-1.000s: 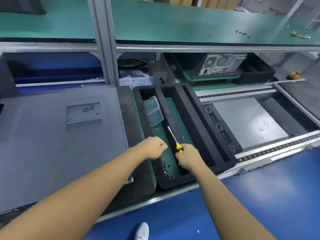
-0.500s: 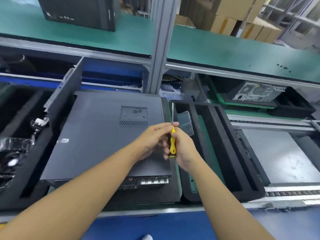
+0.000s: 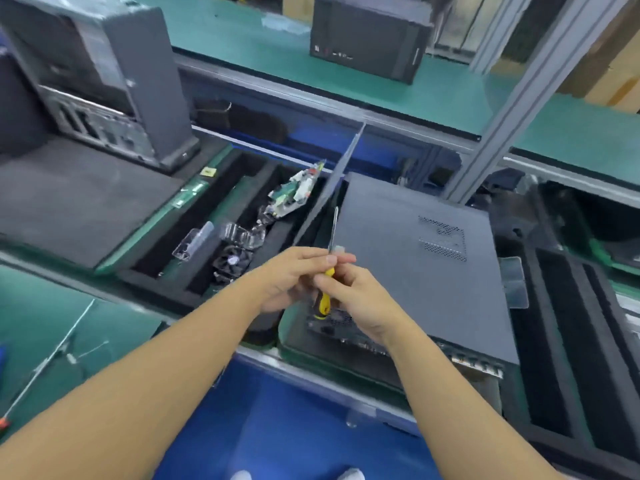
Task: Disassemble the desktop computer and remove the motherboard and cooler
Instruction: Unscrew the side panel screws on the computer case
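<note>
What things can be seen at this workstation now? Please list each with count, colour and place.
desktop computer: 1, dark grey, lying flat, centre right
side panel: 1, grey, leaning at its left edge
screwdriver: 1, yellow-black handle, between both hands
foam tray: 1, black, left of centre
fan: 1, black, in that tray
circuit board: 1, green, in that tray
upright tower: 1, grey, upper left
shelf tower: 1, black, top centre
left hand: 1, holds the screwdriver
right hand: 1, grips its handle
</note>
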